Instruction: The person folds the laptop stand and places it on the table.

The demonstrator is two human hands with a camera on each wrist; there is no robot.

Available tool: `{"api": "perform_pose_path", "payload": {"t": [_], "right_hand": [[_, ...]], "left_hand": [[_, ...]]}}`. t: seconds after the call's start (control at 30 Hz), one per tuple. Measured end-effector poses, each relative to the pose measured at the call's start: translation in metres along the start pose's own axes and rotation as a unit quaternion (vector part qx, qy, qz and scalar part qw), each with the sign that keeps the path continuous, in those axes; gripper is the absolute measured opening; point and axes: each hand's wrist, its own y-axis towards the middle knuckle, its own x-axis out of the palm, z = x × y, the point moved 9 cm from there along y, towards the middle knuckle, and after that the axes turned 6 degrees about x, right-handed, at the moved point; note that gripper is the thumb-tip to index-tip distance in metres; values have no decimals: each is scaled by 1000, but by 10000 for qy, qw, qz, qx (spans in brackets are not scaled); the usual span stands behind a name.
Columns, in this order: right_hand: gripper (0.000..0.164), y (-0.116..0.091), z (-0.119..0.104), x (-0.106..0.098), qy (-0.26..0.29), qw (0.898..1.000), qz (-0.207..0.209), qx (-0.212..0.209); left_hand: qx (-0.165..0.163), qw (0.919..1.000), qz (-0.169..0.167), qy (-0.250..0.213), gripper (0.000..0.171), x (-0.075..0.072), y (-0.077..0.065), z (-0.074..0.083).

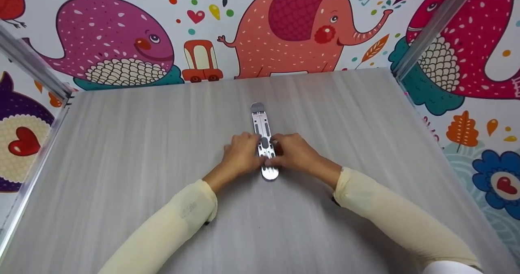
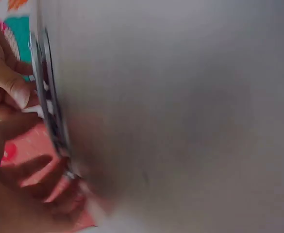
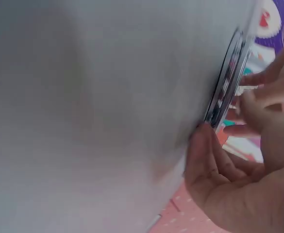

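A folded silver metal stand (image 1: 265,142), long and narrow with rounded ends and slots, lies lengthwise on the grey wood-grain table (image 1: 170,144). My left hand (image 1: 241,153) grips its left edge, thumb near the close end and fingers further up. From the other side my right hand (image 1: 297,153) holds the right edge, its thumb lying over the lower part. In the right wrist view the layered side of the stand (image 3: 226,80) shows edge-on, with curled right fingers (image 3: 200,145) at its edge. The left wrist view is blurred; there, the stand (image 2: 49,97) appears between both hands.
A printed wall panel (image 1: 292,26) with cartoon animals borders the table at the back, and similar panels stand at both sides. Metal frame posts (image 1: 436,26) rise at the back corners. Pale sleeves (image 1: 162,229) cover both forearms.
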Motion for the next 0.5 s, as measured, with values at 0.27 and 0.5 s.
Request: {"api": "perform_pose_path", "payload": {"t": [0.27,0.5], "right_hand": [[80,-35,-18,9,-1550,9806,49,-1198],[71,-33,-19,9,-2064,9695,403,-1262]], "left_hand": [[849,9881,-553,1161,83,19,-34,32],[1010,9845,-378,1382,76,18,-22,33]]}}
